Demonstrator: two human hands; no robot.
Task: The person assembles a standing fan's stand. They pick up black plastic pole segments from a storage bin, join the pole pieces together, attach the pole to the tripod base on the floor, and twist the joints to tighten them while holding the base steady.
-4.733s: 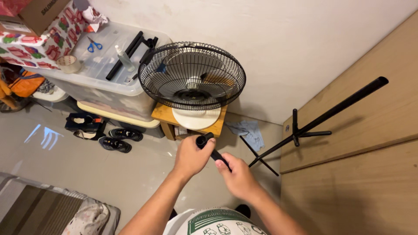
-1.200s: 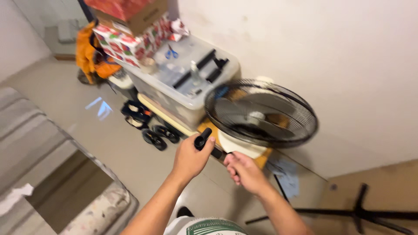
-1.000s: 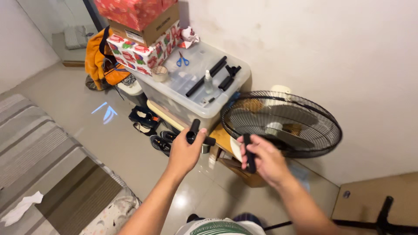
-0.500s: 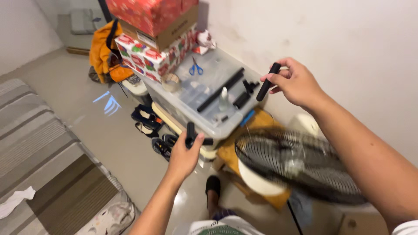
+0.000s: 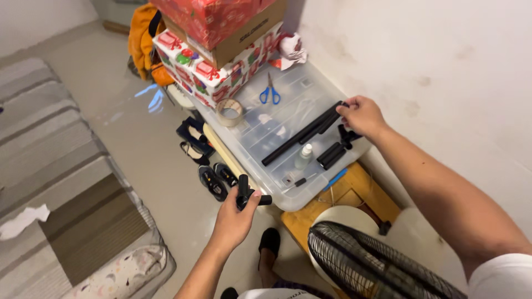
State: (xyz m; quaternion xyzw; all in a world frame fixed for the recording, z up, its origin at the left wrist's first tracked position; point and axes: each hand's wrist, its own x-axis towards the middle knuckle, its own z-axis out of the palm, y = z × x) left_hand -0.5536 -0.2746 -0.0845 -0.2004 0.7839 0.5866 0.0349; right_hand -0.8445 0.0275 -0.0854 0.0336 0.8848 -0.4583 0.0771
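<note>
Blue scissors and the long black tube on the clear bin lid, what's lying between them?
Head view: only bare clear bin lid lies between the blue scissors and the long black tube.

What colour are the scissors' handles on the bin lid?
Blue, on the scissors lying on the clear storage bin lid; seen in the head view.

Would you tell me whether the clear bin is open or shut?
Shut: its lid is on, with scissors and tape lying on top.

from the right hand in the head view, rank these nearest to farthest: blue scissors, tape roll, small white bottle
1. small white bottle, below-left of the right hand, on the bin lid.
2. blue scissors, further left, toward the gift boxes.
3. tape roll, farthest left, near the lid's edge.
</note>
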